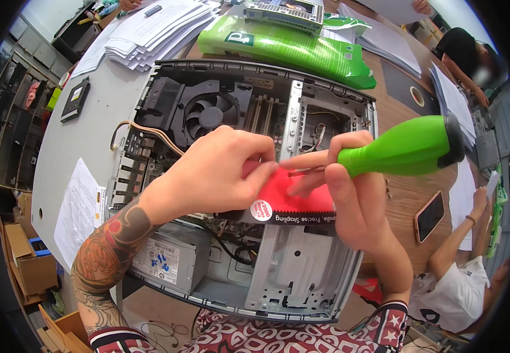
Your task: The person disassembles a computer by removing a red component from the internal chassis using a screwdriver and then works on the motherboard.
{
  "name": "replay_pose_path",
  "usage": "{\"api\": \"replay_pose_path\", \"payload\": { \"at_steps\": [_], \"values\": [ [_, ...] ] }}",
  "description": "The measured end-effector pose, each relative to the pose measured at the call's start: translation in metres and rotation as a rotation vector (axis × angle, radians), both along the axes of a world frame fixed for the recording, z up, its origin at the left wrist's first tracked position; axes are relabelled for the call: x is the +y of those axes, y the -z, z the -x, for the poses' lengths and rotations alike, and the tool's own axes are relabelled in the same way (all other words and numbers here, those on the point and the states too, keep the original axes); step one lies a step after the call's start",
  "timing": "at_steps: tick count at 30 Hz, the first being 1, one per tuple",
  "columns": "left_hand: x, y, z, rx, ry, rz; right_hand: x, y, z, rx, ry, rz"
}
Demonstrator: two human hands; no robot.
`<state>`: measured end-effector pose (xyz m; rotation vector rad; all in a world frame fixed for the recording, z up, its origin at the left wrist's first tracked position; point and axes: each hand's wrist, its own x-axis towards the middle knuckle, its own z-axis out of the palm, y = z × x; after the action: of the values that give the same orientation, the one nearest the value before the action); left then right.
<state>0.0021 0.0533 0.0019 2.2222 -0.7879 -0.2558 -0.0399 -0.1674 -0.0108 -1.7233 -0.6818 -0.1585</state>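
Observation:
My right hand (358,212) grips a screwdriver (405,147) by its thick green handle; the thin shaft points left. My left hand (219,170) is closed, thumb and fingertips pinched close to the shaft's tip. Whatever lies between those fingertips is too small or hidden to tell. Below both hands, a red and black printed package (302,203) lies across the middle of an open computer case (293,265). A black fan (211,115) sits in the case's far left part. Several small blue pieces (159,263) rest on the power supply (178,250) at the near left.
Behind the case lie a green package (284,53), a metal drive unit (287,13) and paper stacks (149,35). A black drive (76,100) is on the left tabletop. At right are a phone (429,216), a tape roll (417,96) and other people's arms (461,229).

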Motion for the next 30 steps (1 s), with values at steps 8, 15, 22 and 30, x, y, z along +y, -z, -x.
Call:
{"api": "replay_pose_path", "payload": {
  "at_steps": [8, 15, 22, 30],
  "values": [
    [0.0, 0.001, 0.0, 0.022, 0.001, 0.002, 0.001, -0.002, 0.003, -0.027, 0.041, -0.097],
    [0.001, -0.001, 0.001, 0.03, 0.0, -0.009, -0.003, -0.004, 0.006, 0.008, 0.004, -0.255],
    [0.001, 0.0, 0.0, 0.031, 0.002, 0.012, 0.002, -0.006, 0.001, 0.051, -0.023, -0.042],
    [-0.002, -0.001, -0.001, 0.056, 0.011, 0.014, -0.003, -0.003, 0.0, -0.016, 0.013, -0.01]
  ]
}}
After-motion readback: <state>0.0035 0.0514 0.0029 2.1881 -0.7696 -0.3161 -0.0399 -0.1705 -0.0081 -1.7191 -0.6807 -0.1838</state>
